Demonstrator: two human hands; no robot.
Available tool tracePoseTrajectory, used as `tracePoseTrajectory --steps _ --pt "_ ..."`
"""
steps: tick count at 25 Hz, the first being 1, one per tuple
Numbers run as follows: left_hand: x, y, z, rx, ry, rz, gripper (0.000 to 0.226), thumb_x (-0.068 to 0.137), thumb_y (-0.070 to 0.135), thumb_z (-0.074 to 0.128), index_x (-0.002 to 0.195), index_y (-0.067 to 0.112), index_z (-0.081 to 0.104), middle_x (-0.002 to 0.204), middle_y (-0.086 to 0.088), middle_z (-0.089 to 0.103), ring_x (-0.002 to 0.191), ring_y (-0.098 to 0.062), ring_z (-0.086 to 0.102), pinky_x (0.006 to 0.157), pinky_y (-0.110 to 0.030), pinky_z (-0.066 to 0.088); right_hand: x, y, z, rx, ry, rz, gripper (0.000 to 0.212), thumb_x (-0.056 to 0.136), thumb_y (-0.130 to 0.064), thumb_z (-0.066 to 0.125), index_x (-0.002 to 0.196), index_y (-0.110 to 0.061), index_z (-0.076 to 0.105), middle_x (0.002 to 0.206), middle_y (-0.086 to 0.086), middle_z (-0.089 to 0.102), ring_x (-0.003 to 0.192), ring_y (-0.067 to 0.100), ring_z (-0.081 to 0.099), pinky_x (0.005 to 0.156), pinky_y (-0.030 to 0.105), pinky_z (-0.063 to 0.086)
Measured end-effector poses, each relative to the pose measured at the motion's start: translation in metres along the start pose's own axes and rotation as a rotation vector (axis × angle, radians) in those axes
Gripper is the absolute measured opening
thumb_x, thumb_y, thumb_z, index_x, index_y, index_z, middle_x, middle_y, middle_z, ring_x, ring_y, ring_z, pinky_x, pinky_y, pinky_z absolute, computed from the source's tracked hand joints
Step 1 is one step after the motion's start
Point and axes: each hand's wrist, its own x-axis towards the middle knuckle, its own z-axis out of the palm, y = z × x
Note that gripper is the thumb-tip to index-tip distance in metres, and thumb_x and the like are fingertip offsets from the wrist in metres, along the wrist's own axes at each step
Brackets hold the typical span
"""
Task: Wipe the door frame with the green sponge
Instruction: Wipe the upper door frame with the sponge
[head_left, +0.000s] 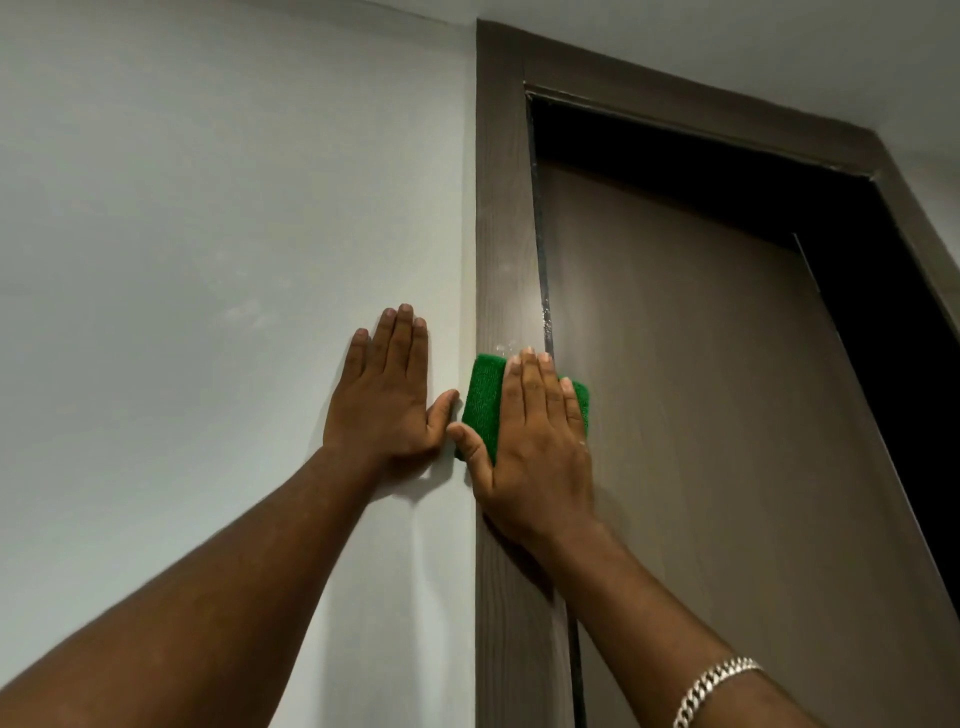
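Note:
The brown wood-grain door frame (501, 218) runs up the middle of the view and turns right along the top. My right hand (535, 447) lies flat on the green sponge (480, 402) and presses it against the frame's left upright. The fingers cover most of the sponge; its left part and right corner show. My left hand (387, 392) rests flat with fingers spread on the white wall just left of the frame, holding nothing. Its thumb nearly touches the sponge.
The brown door (701, 415) stands partly open behind the frame, with a dark gap (883, 322) at its right and top. White wall (208, 234) fills the left half. A silver chain bracelet (714, 686) is on my right wrist.

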Motion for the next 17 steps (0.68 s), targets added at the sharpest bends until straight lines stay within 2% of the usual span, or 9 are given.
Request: tracePoseTrajectory --steps 3,4,7,9,11,15,17 --pt "-0.002 -0.001 -0.001 0.014 -0.018 0.012 0.079 0.088 0.056 0.01 0.148 0.01 -0.014 0.161 -0.012 -0.016 0.147 -0.024 -0.018 0.122 -0.046 -0.002 -0.016 0.013 0.001 -0.07 -0.041 -0.246 0.079 0.096 -0.064 0.016 0.154 -0.011 0.007 0.163 0.01 0.009 0.152 0.022 0.003 0.123 0.045 0.01" --pt "-0.001 0.0 -0.002 0.019 -0.021 0.018 0.079 0.088 0.056 0.01 0.148 0.01 -0.014 0.161 -0.012 -0.016 0.147 -0.024 -0.018 0.122 -0.046 -0.002 -0.014 0.022 0.0 -0.084 -0.04 -0.274 0.078 0.096 -0.063 0.017 0.154 -0.011 0.009 0.163 0.01 0.011 0.152 0.022 0.004 0.123 0.046 0.013" --pt "0.003 -0.002 -0.003 0.025 -0.038 0.057 0.078 0.088 0.057 0.009 0.148 0.011 -0.014 0.16 -0.011 -0.016 0.147 -0.025 -0.019 0.122 -0.046 -0.003 0.013 0.014 -0.005 -0.016 0.01 -0.112 0.08 0.095 -0.063 0.019 0.154 -0.01 0.008 0.163 0.011 0.012 0.151 0.023 0.004 0.124 0.042 0.004" --pt "0.007 -0.007 -0.004 0.041 -0.059 0.093 0.078 0.087 0.056 0.006 0.148 0.012 -0.015 0.161 -0.01 -0.016 0.147 -0.024 -0.019 0.122 -0.046 -0.004 0.008 0.007 -0.001 -0.036 0.023 -0.156 0.079 0.095 -0.063 0.016 0.154 -0.011 0.006 0.163 0.01 0.01 0.152 0.022 0.002 0.122 0.04 0.001" --pt "0.01 -0.009 -0.004 0.055 -0.05 0.111 0.079 0.086 0.056 0.004 0.148 0.012 -0.014 0.161 -0.01 -0.015 0.148 -0.024 -0.017 0.122 -0.045 -0.002 -0.003 0.015 0.002 -0.088 -0.005 -0.211 0.079 0.096 -0.064 0.016 0.154 -0.011 0.007 0.164 0.01 0.009 0.152 0.022 0.002 0.123 0.043 0.006" --pt "0.02 -0.01 -0.003 0.055 -0.022 0.084 0.078 0.088 0.057 0.005 0.149 0.012 -0.012 0.161 -0.009 -0.013 0.148 -0.022 -0.015 0.122 -0.045 -0.002 0.03 0.001 0.0 -0.01 0.061 0.055 0.083 0.094 -0.064 0.023 0.153 -0.008 0.01 0.163 0.013 0.012 0.152 0.025 0.004 0.123 0.042 0.004" --pt "0.026 -0.013 -0.003 0.051 -0.013 0.074 0.077 0.088 0.057 0.006 0.148 0.012 -0.013 0.161 -0.009 -0.013 0.148 -0.022 -0.016 0.122 -0.045 -0.002 0.021 -0.004 0.003 -0.034 0.061 -0.074 0.081 0.095 -0.063 0.021 0.153 -0.009 0.009 0.163 0.012 0.011 0.152 0.025 0.003 0.123 0.041 0.003"
